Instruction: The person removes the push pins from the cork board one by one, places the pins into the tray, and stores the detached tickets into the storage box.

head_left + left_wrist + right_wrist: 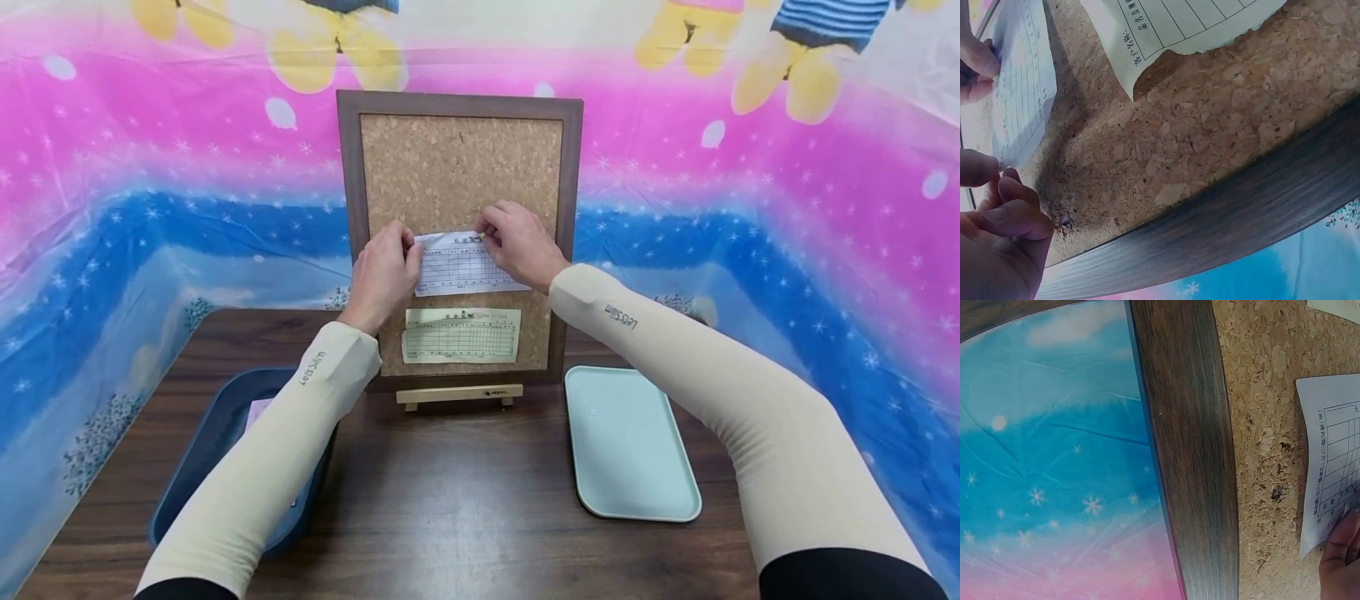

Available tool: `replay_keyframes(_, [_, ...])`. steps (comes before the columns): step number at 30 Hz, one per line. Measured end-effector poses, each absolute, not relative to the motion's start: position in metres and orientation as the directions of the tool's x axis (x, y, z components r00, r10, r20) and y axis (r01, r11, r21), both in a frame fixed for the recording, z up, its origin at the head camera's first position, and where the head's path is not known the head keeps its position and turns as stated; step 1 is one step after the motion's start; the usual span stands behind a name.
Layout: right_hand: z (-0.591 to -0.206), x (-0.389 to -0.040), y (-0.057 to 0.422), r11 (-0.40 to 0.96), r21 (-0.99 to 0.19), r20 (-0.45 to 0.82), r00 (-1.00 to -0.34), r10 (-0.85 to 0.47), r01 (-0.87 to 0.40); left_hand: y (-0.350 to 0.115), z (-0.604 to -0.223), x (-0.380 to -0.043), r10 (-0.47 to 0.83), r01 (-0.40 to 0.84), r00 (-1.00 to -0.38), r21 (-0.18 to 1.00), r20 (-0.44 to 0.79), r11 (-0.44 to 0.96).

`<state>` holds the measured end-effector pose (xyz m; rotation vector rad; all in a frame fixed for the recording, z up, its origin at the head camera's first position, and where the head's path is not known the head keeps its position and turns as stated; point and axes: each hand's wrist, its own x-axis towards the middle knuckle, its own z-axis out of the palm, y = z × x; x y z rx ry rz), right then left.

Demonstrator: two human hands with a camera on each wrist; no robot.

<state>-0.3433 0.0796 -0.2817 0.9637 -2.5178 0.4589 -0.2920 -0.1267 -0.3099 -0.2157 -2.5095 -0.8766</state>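
Note:
A white printed form slip (457, 271) lies against the framed cork board (465, 171). At its upper left corner my left hand (380, 271) pinches the paper between thumb and finger, seen also in the left wrist view (1007, 234). My right hand (517, 242) is at the slip's top edge, fingertips together on a small yellow push pin (481, 236), mostly hidden by the fingers. In the right wrist view the slip's other end (1329, 444) stands slightly off the cork. Below it, a pale yellow form slip (461, 336) with a torn edge is on the board.
The board stands on a small wooden easel (459, 393) on the brown table (457, 508). To the left is a dark blue tray (176, 492) with pinkish paper, partly behind my sleeve. A mint tray (633, 450) at right bears a tiny clear object. Patterned cloth hangs behind.

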Motion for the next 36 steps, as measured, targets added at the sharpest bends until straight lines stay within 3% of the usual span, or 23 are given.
replay_keyframes(9, [-0.28,-0.344,0.08,0.709,-0.131,0.477,-0.671,-0.568,-0.693,-0.127,-0.307,-0.292,-0.004,0.292,-0.879,0.546,0.476,0.785])
replay_keyframes(25, [-0.281,-0.339,0.071,0.763,-0.141,0.436,-0.732,-0.524,-0.631,-0.127,-0.306,-0.292,0.029,0.301,-0.885,0.523,0.464,0.797])
replay_keyframes(36, [-0.292,-0.339,0.073,0.738,-0.13,0.515,-0.681,-0.52,-0.662,-0.126,-0.307,-0.292,0.033,0.311,-0.88,0.523,0.475,0.794])
